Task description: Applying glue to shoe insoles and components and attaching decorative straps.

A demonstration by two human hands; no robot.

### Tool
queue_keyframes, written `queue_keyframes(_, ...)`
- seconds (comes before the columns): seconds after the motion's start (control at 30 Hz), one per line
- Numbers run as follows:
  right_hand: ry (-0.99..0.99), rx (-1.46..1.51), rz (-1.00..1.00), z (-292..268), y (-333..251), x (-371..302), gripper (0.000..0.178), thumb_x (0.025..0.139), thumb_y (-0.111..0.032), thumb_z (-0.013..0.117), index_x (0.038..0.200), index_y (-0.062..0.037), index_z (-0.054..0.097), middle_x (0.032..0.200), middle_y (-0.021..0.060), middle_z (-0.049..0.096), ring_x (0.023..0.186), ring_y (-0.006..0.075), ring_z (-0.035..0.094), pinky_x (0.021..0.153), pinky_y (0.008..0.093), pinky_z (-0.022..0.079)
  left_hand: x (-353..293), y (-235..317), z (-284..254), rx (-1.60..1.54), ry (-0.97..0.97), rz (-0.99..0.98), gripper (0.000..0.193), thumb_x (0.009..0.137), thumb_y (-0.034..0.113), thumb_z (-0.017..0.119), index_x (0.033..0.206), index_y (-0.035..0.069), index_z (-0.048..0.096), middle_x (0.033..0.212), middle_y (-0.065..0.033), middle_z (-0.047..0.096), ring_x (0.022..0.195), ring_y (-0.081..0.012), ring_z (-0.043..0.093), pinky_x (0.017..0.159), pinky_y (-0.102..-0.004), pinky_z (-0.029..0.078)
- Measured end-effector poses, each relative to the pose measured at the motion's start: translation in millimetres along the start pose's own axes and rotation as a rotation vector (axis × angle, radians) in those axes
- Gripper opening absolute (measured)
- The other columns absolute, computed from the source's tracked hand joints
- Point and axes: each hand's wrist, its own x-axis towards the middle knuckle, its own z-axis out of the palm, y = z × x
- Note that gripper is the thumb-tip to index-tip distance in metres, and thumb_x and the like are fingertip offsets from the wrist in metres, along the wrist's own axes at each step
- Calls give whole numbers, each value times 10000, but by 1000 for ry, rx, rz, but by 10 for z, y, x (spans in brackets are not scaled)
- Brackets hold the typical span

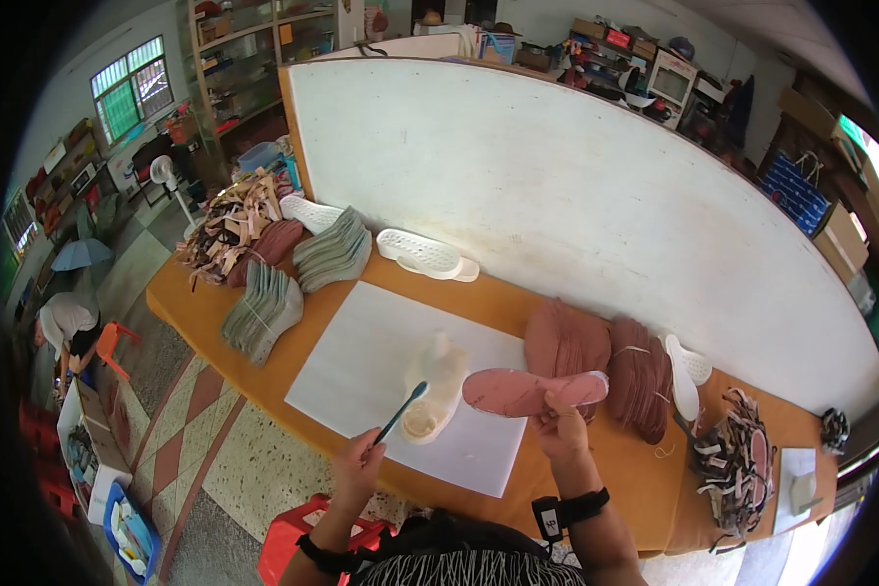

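My left hand is closed round the lower handle of a slim dark teal brush, shaped like a toothbrush. Its head points up and away over the white sheet. In my right hand, a reddish-pink shoe insole is pinched near its middle and held flat above the sheet's right edge. Between the hands, a cream-coloured, smeared-looking container with a round opening sits on the sheet; its exact kind is unclear.
Stacks of reddish insoles and grey-green pieces lie on the orange-brown table. White soles rest against the pale partition. Heaps of strips stand at both ends. A red stool is below; a person bends at far left.
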Motion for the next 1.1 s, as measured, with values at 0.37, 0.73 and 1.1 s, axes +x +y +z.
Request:
queue_keyframes(0.37, 21, -34, -43, 240, 179, 34, 160, 796, -20, 557, 946, -72, 532, 865, 32, 580, 812, 164, 573, 776, 320, 481, 298, 357, 273, 40, 68, 201, 234, 778, 72, 599, 1010, 54, 580, 726, -107, 569, 618, -222, 562, 553, -306, 444)
queue_keyframes(0.73, 35, 80, -67, 194, 270, 85, 173, 818, -22, 533, 986, -61, 522, 906, 40, 589, 859, 159, 571, 828, 310, 460, 68, 250, 362, 61, 89, 172, 234, 784, 91, 595, 1014, 49, 578, 681, -108, 542, 589, -240, 536, 528, -325, 425)
queue_keyframes(1.1, 130, 206, -66, 98, 297, 132, 186, 815, -22, 544, 998, -46, 521, 951, 59, 597, 902, 164, 574, 827, 295, 466, -72, 286, 527, -4, 57, 182, 246, 784, 67, 600, 1027, 33, 572, 711, -104, 550, 613, -206, 532, 552, -296, 425)
